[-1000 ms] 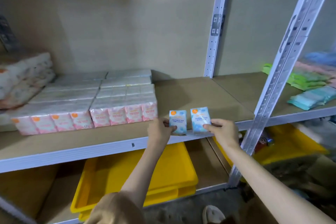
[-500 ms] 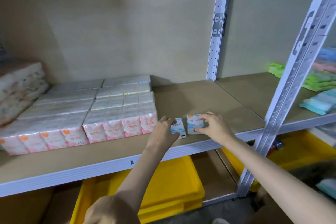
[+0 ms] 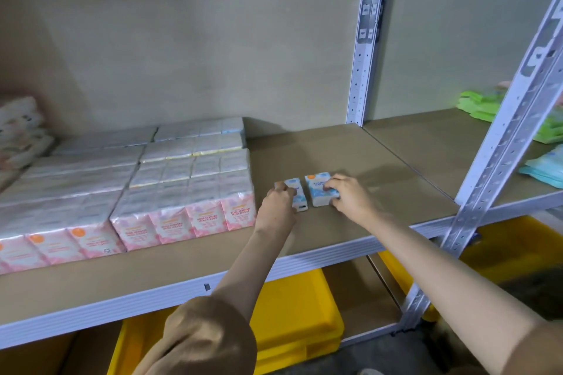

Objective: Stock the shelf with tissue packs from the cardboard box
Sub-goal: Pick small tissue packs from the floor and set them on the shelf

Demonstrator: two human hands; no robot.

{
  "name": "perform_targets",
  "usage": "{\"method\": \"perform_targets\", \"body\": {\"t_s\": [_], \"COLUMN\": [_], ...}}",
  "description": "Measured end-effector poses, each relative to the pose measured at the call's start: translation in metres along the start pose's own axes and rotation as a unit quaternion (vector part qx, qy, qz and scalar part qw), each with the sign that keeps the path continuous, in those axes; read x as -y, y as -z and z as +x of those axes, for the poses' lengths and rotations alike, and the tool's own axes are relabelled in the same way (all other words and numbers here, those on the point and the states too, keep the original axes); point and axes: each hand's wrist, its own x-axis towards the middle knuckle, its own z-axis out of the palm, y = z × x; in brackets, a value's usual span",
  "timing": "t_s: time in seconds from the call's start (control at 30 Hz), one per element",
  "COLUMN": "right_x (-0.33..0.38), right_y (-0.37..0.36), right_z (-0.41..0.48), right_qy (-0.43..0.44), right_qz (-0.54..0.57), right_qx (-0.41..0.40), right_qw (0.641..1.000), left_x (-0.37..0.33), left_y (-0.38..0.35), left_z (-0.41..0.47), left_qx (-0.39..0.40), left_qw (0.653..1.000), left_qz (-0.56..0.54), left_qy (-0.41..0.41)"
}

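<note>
Two small blue-and-white tissue packs lie side by side on the brown shelf board point(image 3: 350, 158). My left hand point(image 3: 278, 202) grips the left blue pack point(image 3: 298, 196) and covers much of it. My right hand point(image 3: 347, 195) holds the right blue pack point(image 3: 316, 189) by its near end. Both packs rest flat on the board, just right of a block of pink rose-scented tissue packs point(image 3: 182, 192). No cardboard box shows in this view.
A grey metal upright point(image 3: 499, 167) stands at the shelf's front right, another upright point(image 3: 364, 39) at the back. Green and teal packs point(image 3: 545, 161) lie on the neighbouring shelf. Yellow bins point(image 3: 298, 323) sit below. Soft white bundles point(image 3: 18, 131) are at far left.
Both hands carried the two blue packs from the shelf's front edge further in and laid them flat from upright. The view moved closer to the shelf.
</note>
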Motion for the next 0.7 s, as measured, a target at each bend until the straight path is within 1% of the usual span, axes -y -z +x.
{"method": "perform_targets", "body": {"t_s": [0.2,0.43,0.7], "right_x": [0.004,0.006,0.009], "right_y": [-0.007,-0.006,0.008], "right_z": [0.021,0.023,0.022], "right_qy": [0.011,0.010,0.016], "right_qz": [0.014,0.023,0.005], "right_qx": [-0.008,-0.018,0.014], "right_qw": [1.000,1.000,1.000], "left_x": [0.002,0.005,0.002], "left_y": [-0.001,0.001,0.014], "left_z": [0.018,0.025,0.016], "left_qx": [0.001,0.000,0.005], "left_qw": [1.000,1.000,1.000], "left_qz": [0.001,0.001,0.015], "left_qy": [0.009,0.010,0.010]}}
